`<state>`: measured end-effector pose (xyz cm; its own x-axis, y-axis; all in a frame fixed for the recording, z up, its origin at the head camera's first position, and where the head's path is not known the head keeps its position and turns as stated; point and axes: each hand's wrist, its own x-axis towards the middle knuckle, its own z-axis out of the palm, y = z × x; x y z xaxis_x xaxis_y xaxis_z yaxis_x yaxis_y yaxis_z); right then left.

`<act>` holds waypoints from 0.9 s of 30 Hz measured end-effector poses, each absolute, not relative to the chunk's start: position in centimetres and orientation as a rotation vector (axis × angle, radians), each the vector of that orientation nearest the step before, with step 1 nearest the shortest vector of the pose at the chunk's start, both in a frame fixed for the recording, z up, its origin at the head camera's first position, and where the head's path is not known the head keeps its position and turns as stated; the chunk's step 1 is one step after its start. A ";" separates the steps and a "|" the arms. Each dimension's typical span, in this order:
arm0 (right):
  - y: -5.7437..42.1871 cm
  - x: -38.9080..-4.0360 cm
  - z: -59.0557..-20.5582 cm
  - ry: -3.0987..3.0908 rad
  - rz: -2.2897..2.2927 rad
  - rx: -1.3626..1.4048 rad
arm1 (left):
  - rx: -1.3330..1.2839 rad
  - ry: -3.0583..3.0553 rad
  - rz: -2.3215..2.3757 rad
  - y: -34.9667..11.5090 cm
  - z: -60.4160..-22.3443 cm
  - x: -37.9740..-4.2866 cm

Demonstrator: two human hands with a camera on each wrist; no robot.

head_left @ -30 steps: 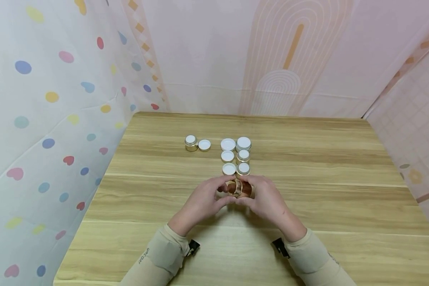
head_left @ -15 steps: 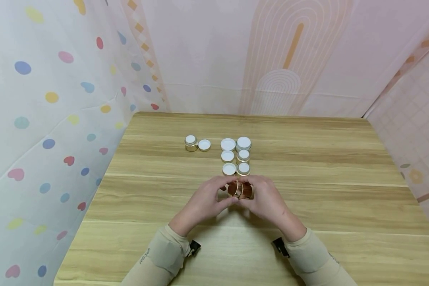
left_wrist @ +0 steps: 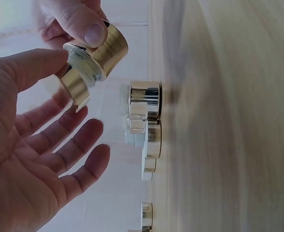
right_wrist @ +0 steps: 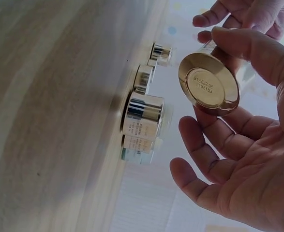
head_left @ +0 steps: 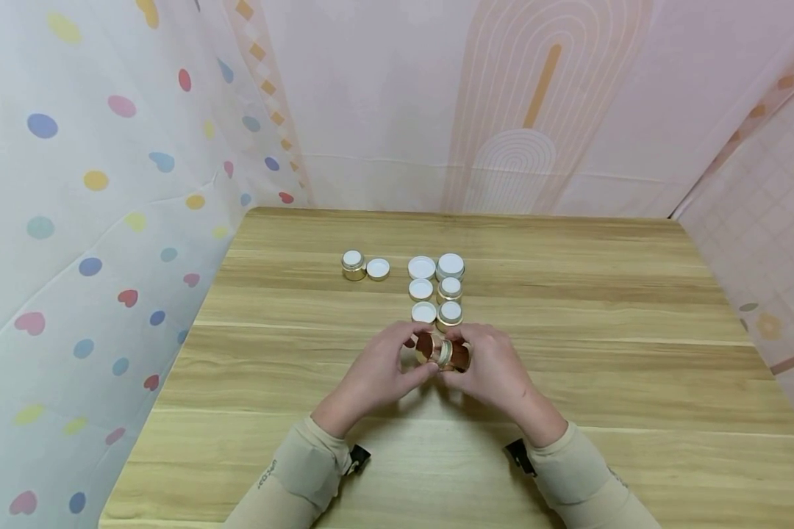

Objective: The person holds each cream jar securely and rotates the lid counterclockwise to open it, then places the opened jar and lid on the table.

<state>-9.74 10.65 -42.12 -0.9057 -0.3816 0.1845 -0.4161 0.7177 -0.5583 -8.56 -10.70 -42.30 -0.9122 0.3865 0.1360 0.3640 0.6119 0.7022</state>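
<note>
Between both hands, above the table, is a small gold cosmetic jar [head_left: 461, 357] lying on its side. Its gold lid [head_left: 425, 348] is pinched between thumb and fingers of my left hand [head_left: 389, 360], remaining fingers spread. My right hand [head_left: 495, 365] grips the jar's body by thumb and fingers. Part of the glass neck [left_wrist: 86, 64] shows between lid and body in the left wrist view. Printed characters mark the jar's base [right_wrist: 206, 87] in the right wrist view. Just beyond the hands stand an upright jar [head_left: 449, 317] and an upturned lid [head_left: 424, 312].
Farther back in the same two columns are two more jars, one gold [head_left: 450, 291] and one pale [head_left: 451, 267], beside upturned lids [head_left: 421, 267]. To their left stands another gold jar [head_left: 353, 267] with a lid [head_left: 378, 269] against it. Patterned cloth [head_left: 384, 103] hangs behind the wooden table [head_left: 602, 308].
The lid has shifted left and tilted away from the jar, so the pale neck now shows between them. Both forearms stay nearly where they were.
</note>
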 end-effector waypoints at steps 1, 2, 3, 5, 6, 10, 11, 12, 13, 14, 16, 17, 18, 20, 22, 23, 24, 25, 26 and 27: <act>10.7 -9.8 -42.1 -2.869 0.952 0.655 | 0.644 2.801 1.225 -10.8 -42.3 -8.6; 10.7 -9.8 -42.1 -2.880 0.955 0.649 | 0.643 2.816 1.240 -10.9 -42.3 -8.6; 10.8 -9.8 -42.1 -2.889 0.961 0.643 | 0.651 2.831 1.255 -11.0 -42.3 -8.6; 10.9 -9.9 -42.1 -2.901 0.974 0.635 | 0.672 2.872 1.265 -11.3 -42.3 -8.7; 11.0 -9.9 -42.1 -2.907 0.981 0.627 | 0.685 2.898 1.265 -11.4 -42.4 -8.8; 11.3 -10.1 -42.0 -2.927 1.005 0.597 | 0.699 2.979 1.241 -11.6 -42.3 -9.1; 11.4 -10.1 -42.0 -2.936 1.004 0.589 | 0.684 2.989 1.233 -11.7 -42.2 -9.1; 11.5 -10.2 -42.1 -2.941 1.003 0.585 | 0.664 2.994 1.218 -11.7 -42.2 -9.1; 11.6 -10.2 -42.1 -2.948 0.998 0.583 | 0.641 2.994 1.201 -11.7 -42.2 -9.2; 11.7 -10.2 -42.2 -2.957 0.992 0.581 | 0.615 2.994 1.176 -11.7 -42.2 -9.2; 11.8 -10.3 -42.3 -2.972 0.983 0.579 | 0.560 2.976 1.120 -11.6 -42.1 -9.2; 11.9 -10.3 -42.4 -2.979 0.982 0.573 | 0.533 2.967 1.084 -11.6 -42.2 -9.3; 11.9 -10.3 -42.5 -2.986 0.982 0.562 | 0.509 2.962 1.041 -11.5 -42.2 -9.3; 11.9 -10.4 -42.7 -2.995 0.983 0.543 | 0.468 2.954 0.960 -11.4 -42.4 -9.5; 11.9 -10.5 -42.9 -3.002 0.971 0.531 | 0.436 2.947 0.890 -11.3 -42.7 -9.7; 11.9 -10.6 -43.0 -3.004 0.963 0.532 | 0.423 2.946 0.858 -11.3 -42.8 -9.7; 11.9 -10.7 -43.1 -3.006 0.953 0.538 | 0.412 2.946 0.832 -11.3 -43.0 -9.8; 11.9 -10.7 -43.1 -3.010 0.944 0.547 | 0.404 2.942 0.817 -11.2 -43.1 -9.9; 11.8 -10.8 -43.2 -3.015 0.942 0.556 | 0.400 2.942 0.800 -11.2 -43.2 -10.0; 11.8 -10.9 -43.3 -3.020 0.941 0.563 | 0.397 2.942 0.786 -11.2 -43.4 -10.1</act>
